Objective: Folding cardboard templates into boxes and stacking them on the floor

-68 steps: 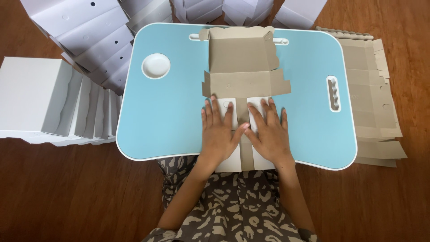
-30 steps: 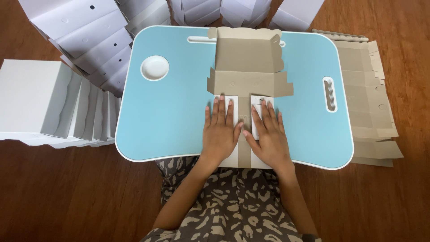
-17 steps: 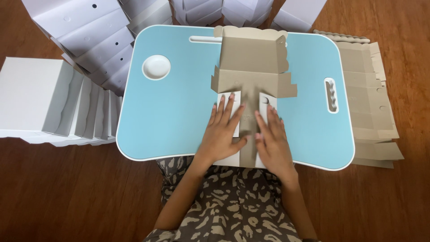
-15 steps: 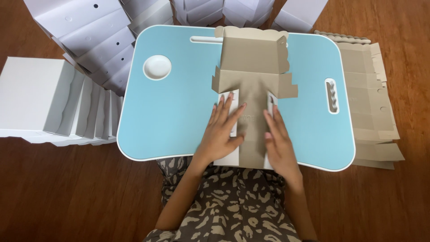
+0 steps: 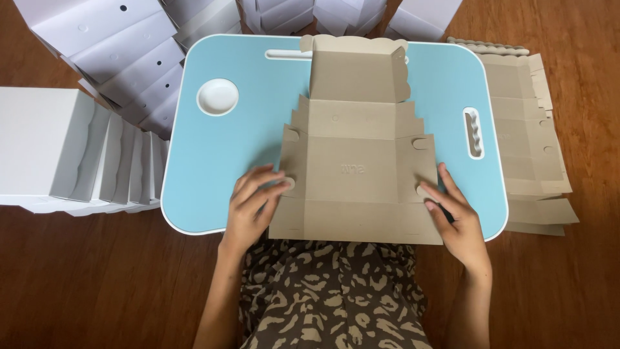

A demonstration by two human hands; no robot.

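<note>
**Box blank spread flat, both hands at its side flaps**

A brown cardboard box blank [image 5: 354, 169] lies opened out on the light-blue tabletop [image 5: 219, 152], its far panel tipped up a little at the back edge and its near edge hanging just past the tabletop toward the person's lap. The left hand [image 5: 253, 205] rests at the left side of the blank, fingers curled onto the small rounded tab there. The right hand [image 5: 456, 220] sits at the right side, fingers laid along the edge with the thumb on the matching tab. Neither hand is closed in a fist; both are loosely bent, pinching or pressing the flaps rather than lifting the sheet.

As I judge it, the folding of this piece has barely started: creases show across the panels, but no wall stands up apart from that far panel, and the side flaps lie flat.

Around it, a pile of finished white boxes [image 5: 97, 155] sits on the wooden floor [image 5: 97, 284] to the left and more crowd the far side. A stack of flat brown blanks [image 5: 529, 129] waits to the right, so plenty appears left to fold. A round white cup recess [image 5: 217, 97] marks the tabletop's far left corner.
</note>
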